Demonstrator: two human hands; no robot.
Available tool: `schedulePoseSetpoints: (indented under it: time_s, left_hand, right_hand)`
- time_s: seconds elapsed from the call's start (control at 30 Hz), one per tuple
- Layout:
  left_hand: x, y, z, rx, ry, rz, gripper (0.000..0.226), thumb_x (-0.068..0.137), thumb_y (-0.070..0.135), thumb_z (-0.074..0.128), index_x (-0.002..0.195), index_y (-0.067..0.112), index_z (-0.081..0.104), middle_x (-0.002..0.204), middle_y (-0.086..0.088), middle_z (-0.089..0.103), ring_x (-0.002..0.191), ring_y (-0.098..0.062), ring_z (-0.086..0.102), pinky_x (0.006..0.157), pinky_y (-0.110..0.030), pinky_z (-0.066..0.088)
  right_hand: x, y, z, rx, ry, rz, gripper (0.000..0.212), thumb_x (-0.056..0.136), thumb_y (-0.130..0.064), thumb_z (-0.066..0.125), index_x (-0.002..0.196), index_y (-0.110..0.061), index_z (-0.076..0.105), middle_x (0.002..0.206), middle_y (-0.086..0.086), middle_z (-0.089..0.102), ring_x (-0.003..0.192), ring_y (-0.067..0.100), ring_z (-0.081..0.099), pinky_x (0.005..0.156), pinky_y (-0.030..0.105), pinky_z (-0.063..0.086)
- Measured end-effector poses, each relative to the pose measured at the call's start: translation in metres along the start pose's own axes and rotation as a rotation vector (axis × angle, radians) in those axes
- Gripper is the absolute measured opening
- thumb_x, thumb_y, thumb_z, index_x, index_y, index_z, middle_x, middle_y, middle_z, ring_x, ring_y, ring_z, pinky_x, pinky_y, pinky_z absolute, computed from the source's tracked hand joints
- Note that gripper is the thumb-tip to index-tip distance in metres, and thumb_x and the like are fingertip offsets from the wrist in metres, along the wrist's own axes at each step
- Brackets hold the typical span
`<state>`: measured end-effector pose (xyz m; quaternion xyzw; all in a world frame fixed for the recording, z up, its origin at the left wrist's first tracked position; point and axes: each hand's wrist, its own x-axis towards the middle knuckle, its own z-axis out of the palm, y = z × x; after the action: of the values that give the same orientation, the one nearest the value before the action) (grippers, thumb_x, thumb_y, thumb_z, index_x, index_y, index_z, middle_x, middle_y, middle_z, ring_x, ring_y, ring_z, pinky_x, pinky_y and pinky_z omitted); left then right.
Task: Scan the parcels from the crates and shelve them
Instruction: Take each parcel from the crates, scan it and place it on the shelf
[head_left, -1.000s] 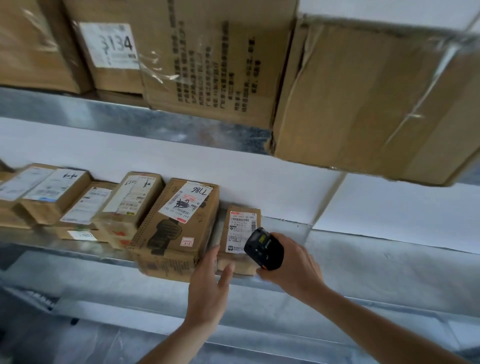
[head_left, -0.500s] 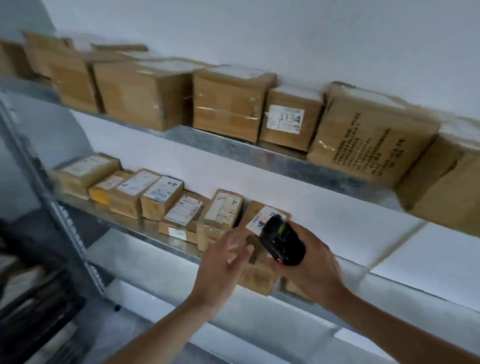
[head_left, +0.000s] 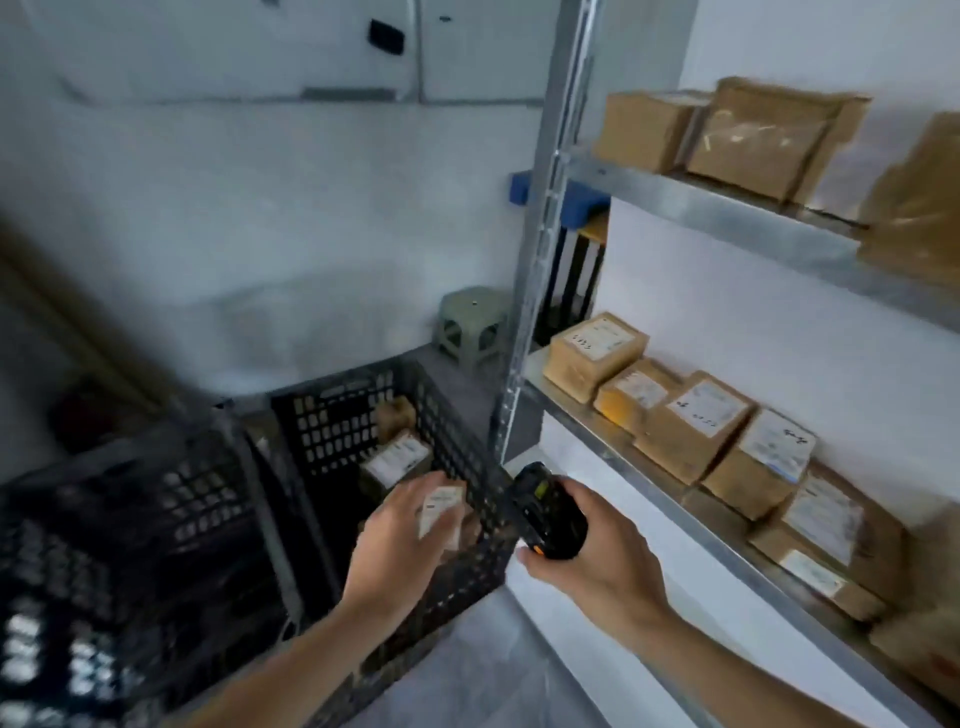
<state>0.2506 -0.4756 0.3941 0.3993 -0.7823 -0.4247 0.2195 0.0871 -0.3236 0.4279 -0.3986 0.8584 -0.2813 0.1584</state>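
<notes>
My left hand (head_left: 397, 532) reaches down into a black slatted crate (head_left: 457, 457), its fingers and thumb either side of a small cardboard parcel (head_left: 441, 512) with a white label. Motion blur hides whether the hand grips it. Two more labelled parcels (head_left: 396, 457) lie deeper in the same crate. My right hand (head_left: 592, 561) holds a black handheld scanner (head_left: 545, 512) just right of the crate's rim. On the right, a metal shelf (head_left: 587, 431) carries a row of labelled cardboard parcels (head_left: 693, 423).
A second black crate (head_left: 119, 551) stands at the lower left. The shelving's metal upright (head_left: 540, 270) rises just behind the crate. An upper shelf holds larger boxes (head_left: 769, 140). A green plastic stool (head_left: 470, 325) sits by the far wall.
My view has swung left and down from the shelves to the crates. My left hand left the shelved parcels and dropped into the crate. The scanner stays in my right hand.
</notes>
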Motion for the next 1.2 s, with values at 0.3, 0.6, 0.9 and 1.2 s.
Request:
schedulePoseSetpoints:
  time_s: [0.3, 0.6, 0.9, 1.2]
  left_hand:
    - [0.088, -0.115, -0.082, 0.053, 0.046, -0.185, 0.06, 0.095, 0.052, 0.058, 0.148, 0.028, 0.046, 0.148, 0.01, 0.049, 0.133, -0.011, 0.049, 0.107, -0.033, 0.047]
    - [0.199, -0.172, -0.056, 0.004, -0.01, -0.364, 0.061, 0.097, 0.05, 0.058, 0.152, 0.031, 0.04, 0.139, 0.013, 0.056, 0.126, -0.009, 0.054, 0.097, -0.022, 0.043]
    - [0.277, -0.225, -0.013, 0.031, -0.103, -0.489, 0.058, 0.1, 0.047, 0.055, 0.152, 0.029, 0.037, 0.137, 0.011, 0.059, 0.13, -0.015, 0.053, 0.074, -0.016, 0.043]
    - [0.303, -0.272, 0.004, 0.088, -0.189, -0.533, 0.053, 0.099, 0.044, 0.057, 0.148, 0.025, 0.048, 0.144, 0.001, 0.053, 0.124, -0.017, 0.054, 0.093, -0.029, 0.047]
  right_hand:
    - [0.118, -0.064, 0.107, -0.022, -0.073, 0.027, 0.073, 0.066, -0.061, 0.082, 0.131, -0.048, 0.05, 0.116, -0.027, 0.063, 0.11, 0.008, 0.063, 0.08, 0.03, 0.052]
    - [0.234, -0.031, 0.166, -0.043, -0.204, 0.086, 0.061, 0.071, -0.057, 0.083, 0.122, -0.043, 0.052, 0.104, -0.027, 0.059, 0.096, -0.001, 0.056, 0.071, 0.016, 0.043]
    - [0.306, 0.012, 0.231, -0.05, -0.29, 0.148, 0.06, 0.069, -0.06, 0.08, 0.119, -0.041, 0.053, 0.105, -0.024, 0.06, 0.099, 0.003, 0.058, 0.084, 0.031, 0.053]
    - [0.338, 0.025, 0.281, -0.085, -0.34, 0.198, 0.06, 0.07, -0.055, 0.082, 0.118, -0.034, 0.054, 0.1, -0.018, 0.059, 0.093, 0.007, 0.059, 0.077, 0.033, 0.054]
